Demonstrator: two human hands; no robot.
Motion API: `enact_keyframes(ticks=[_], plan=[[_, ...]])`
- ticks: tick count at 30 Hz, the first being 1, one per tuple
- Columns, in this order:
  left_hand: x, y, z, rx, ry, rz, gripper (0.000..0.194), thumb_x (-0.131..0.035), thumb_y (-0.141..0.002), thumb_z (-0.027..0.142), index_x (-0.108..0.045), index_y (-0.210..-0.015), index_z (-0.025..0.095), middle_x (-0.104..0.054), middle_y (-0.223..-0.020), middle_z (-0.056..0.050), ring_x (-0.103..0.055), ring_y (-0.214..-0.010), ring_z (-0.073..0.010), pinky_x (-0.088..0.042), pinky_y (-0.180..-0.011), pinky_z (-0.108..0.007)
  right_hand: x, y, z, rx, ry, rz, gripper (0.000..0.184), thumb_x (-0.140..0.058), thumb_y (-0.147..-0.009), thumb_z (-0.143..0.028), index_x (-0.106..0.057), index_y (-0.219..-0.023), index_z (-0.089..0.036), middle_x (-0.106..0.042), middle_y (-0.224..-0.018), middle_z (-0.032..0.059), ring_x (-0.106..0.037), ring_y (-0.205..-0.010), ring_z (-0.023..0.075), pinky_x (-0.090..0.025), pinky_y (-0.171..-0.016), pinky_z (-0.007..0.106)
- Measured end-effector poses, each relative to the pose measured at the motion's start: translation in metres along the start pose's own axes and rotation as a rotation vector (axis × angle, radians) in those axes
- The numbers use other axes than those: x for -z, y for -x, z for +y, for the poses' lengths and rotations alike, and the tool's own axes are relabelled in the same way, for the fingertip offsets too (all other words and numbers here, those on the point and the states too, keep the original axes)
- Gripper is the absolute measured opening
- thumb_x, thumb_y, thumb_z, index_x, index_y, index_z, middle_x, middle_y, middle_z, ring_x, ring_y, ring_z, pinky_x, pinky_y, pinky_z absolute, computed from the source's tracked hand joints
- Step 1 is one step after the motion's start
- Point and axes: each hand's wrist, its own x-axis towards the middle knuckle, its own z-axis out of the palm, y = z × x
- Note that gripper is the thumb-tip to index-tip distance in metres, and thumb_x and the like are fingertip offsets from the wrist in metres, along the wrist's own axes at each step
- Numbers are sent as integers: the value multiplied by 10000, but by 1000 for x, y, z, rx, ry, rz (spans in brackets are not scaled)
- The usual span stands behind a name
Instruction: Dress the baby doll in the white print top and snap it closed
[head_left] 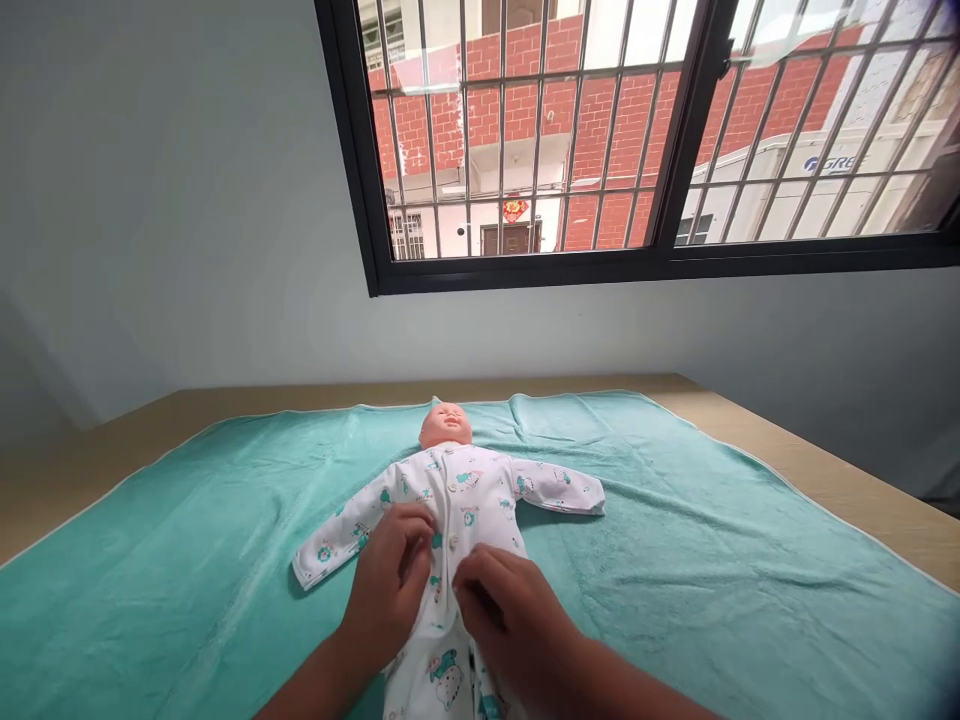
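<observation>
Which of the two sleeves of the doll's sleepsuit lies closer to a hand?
The sleeve on the picture's left: its upper part lies right beside the left hand. The other sleeve stretches away, clear of the right hand.

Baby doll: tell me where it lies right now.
Head view, centre: the baby doll lies face-up on the green towel, under both hands, its head toward the window.

1 head-worn view, forward and down, close over the towel (225, 520), toward the window (637, 130).

Teal towel (712, 560), wooden table (847, 470), barred window (637, 130)
</observation>
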Motion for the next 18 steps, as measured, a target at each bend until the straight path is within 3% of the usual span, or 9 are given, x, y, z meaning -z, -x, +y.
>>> enact_keyframes(ticks=[2, 5, 8, 14, 18], plan=[[7, 8, 0, -74, -75, -17, 128, -451, -891, 113, -517, -927, 217, -580, -1027, -52, -563, -982, -172, -483, -860, -304, 7, 15, 5, 72, 2, 43, 117, -470, -849, -112, -518, -871, -216, -600, -845, 34, -554, -768, 147, -454, -693, 248], [21, 27, -2, -159, -144, -63, 165, -487, -869, 100, -541, -955, 229, -601, -1005, -52, -586, -950, -165, -513, -821, -274, 26, 44, 17, 174, 72, 53, 374, -536, -779, -70, -485, -1109, -238, -613, -1092, 88, -595, -1002, 188, -509, -858, 281], [35, 51, -5, -238, -196, -103, 198, -521, -844, 91, -550, -976, 237, -625, -941, -48, -615, -869, -150, -539, -750, -231, 46, 68, 28, 136, 201, 32, 533, -579, -768, -62, -438, -1238, -269, -589, -1214, 102, -592, -1102, 199, -524, -902, 281], [44, 67, -9, -421, -482, -124, 384, -517, -854, 142, -534, -1231, 215, -690, -1038, -81, -671, -921, -154, -558, -807, -201, 52, 72, 35, -26, 300, -44, 361, -517, -875, -116, -537, -1196, -280, -644, -1090, 73, -645, -924, 188, -550, -786, 296], [39, 64, -8, -442, -531, -94, 340, -466, -865, 126, -561, -1181, 206, -708, -980, -72, -687, -869, -142, -557, -775, -183, 50, 65, 33, -76, 233, -23, 239, -437, -895, -93, -579, -1020, -238, -636, -958, 53, -619, -821, 168, -520, -717, 276]])
